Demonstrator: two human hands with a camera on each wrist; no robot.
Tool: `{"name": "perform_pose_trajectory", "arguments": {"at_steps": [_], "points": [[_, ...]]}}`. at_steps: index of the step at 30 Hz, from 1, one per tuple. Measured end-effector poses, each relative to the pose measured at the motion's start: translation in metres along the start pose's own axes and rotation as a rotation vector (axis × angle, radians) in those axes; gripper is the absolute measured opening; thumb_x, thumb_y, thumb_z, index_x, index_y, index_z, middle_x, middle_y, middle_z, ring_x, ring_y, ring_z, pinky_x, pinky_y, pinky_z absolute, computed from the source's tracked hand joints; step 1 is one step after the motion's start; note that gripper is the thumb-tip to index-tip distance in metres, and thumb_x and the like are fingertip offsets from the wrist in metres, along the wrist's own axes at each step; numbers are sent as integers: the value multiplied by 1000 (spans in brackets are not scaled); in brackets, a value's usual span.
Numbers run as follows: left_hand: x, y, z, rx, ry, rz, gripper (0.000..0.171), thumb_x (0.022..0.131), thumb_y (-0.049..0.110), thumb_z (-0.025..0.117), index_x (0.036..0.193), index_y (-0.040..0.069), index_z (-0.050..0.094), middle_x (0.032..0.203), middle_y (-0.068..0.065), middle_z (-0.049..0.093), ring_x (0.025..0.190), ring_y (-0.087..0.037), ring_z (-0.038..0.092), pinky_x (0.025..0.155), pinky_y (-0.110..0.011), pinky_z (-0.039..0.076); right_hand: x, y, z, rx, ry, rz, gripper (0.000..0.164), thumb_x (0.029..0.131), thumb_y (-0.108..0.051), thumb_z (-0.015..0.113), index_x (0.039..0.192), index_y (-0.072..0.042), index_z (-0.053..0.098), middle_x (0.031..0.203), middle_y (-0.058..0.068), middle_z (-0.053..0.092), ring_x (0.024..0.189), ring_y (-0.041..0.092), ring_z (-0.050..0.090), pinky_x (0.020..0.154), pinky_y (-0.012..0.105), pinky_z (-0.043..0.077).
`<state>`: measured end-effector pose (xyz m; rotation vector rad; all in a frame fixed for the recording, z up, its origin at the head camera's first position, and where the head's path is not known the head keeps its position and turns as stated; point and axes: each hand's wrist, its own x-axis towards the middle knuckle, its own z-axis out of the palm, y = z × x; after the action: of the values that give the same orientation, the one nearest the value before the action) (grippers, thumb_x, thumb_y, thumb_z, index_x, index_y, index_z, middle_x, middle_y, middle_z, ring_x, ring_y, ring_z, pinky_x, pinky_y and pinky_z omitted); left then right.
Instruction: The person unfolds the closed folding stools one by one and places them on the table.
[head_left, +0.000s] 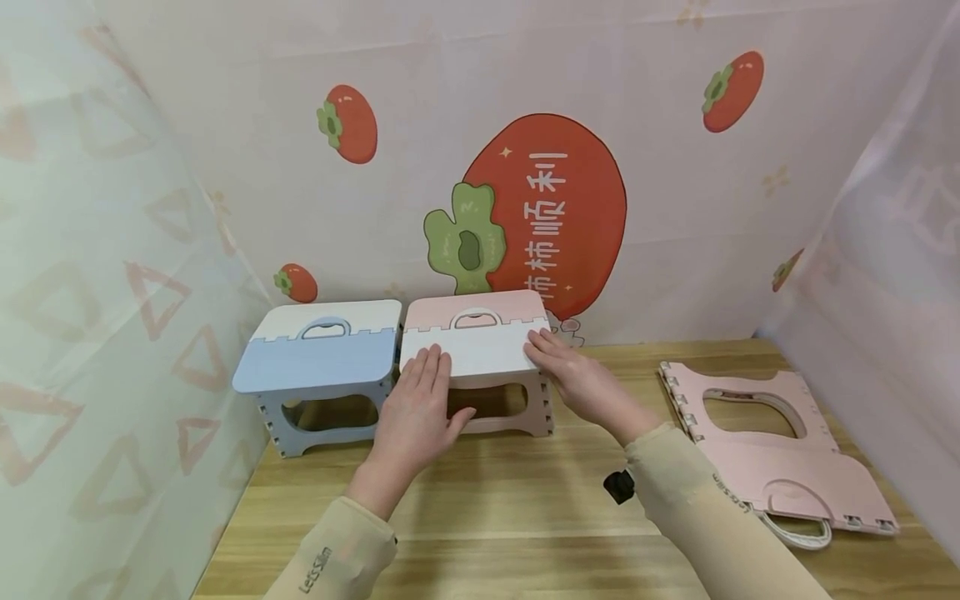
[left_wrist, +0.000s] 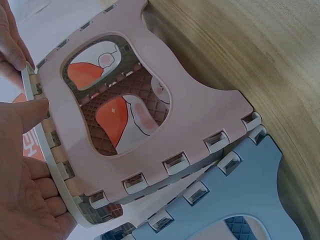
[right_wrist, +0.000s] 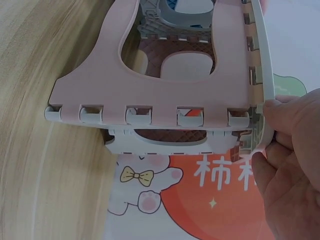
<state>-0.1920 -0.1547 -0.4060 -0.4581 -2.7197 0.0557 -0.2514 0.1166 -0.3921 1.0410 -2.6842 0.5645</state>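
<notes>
A folding step stool with a pink and white top [head_left: 480,350] stands unfolded on its legs. On the front left part of its top rests my left hand [head_left: 416,408], fingers straight and thumb spread beside the front edge. My right hand [head_left: 581,375] lies at the front right corner, fingertips on the top; in the right wrist view its thumb [right_wrist: 280,112] touches the rim. Pink legs [left_wrist: 195,115] with a curved cutout show in the left wrist view. Close on the left stands a blue and white folding stool [head_left: 322,358], also unfolded.
At the right of the wooden table [head_left: 495,508] lies a flat pink folding stool [head_left: 757,450] with a white handle [head_left: 806,537]. A small black object [head_left: 619,486] shows beside the right sleeve. Printed cloth walls [head_left: 645,250] close in the back and sides.
</notes>
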Motion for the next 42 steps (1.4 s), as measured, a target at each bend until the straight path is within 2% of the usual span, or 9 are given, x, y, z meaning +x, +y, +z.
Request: {"name": "perform_pose_trajectory", "arguments": {"at_steps": [14, 19, 24, 27, 30, 35, 39, 42], "points": [[-4, -2, 2, -2, 7, 1, 85, 96, 53, 65, 151, -7, 41, 158, -25, 40, 148, -38, 37, 124, -45, 29, -3, 1, 0, 4, -17, -19, 51, 102, -12, 63, 151, -5, 50, 160, 14, 41, 149, 34, 36, 115, 53, 39], [-3, -2, 0, -10, -28, -10, 85, 97, 53, 64, 152, -7, 40, 159, -24, 38, 149, -38, 35, 124, -44, 28, -9, 3, -5, 6, -32, -56, 56, 100, -15, 68, 151, -3, 48, 159, 17, 41, 149, 36, 37, 115, 53, 40], [1, -3, -4, -72, -99, -18, 86, 99, 54, 60, 155, -6, 35, 163, -24, 30, 152, -38, 28, 126, -45, 23, -24, 13, -11, -7, -38, -65, 62, 98, -17, 70, 153, -2, 45, 161, 18, 39, 146, 37, 40, 111, 53, 45], [3, -5, -6, -129, -136, -27, 84, 101, 53, 58, 156, -5, 33, 165, -23, 26, 154, -37, 23, 127, -46, 21, -37, 24, -18, -29, -62, -29, 67, 98, -17, 70, 156, -4, 40, 163, 17, 35, 146, 36, 40, 109, 53, 47], [3, -7, -8, -170, -144, -25, 81, 101, 51, 58, 157, -3, 34, 165, -21, 27, 154, -37, 22, 127, -47, 20, -52, 37, -25, -36, -106, 40, 69, 99, -19, 69, 158, -7, 37, 164, 16, 34, 147, 39, 38, 109, 56, 46], [-2, -6, -10, -213, -122, 5, 75, 101, 47, 61, 155, -1, 40, 163, -19, 35, 152, -37, 28, 126, -49, 21, -78, 59, -35, -29, -196, 132, 69, 99, -26, 69, 158, -7, 38, 161, 21, 37, 146, 47, 36, 111, 64, 39], [-8, -2, -12, -221, -96, 50, 72, 101, 45, 61, 153, -1, 43, 161, -19, 38, 151, -38, 31, 126, -50, 23, -100, 76, -42, 21, -261, 217, 73, 98, -31, 69, 159, -7, 36, 163, 23, 33, 148, 51, 27, 111, 69, 35], [-15, 2, -12, -226, -56, 87, 68, 101, 43, 63, 151, 0, 46, 160, -19, 40, 150, -39, 33, 124, -51, 25, -115, 87, -46, 38, -294, 279, 78, 98, -42, 67, 160, -7, 34, 163, 24, 30, 148, 54, 23, 107, 71, 37]]}}
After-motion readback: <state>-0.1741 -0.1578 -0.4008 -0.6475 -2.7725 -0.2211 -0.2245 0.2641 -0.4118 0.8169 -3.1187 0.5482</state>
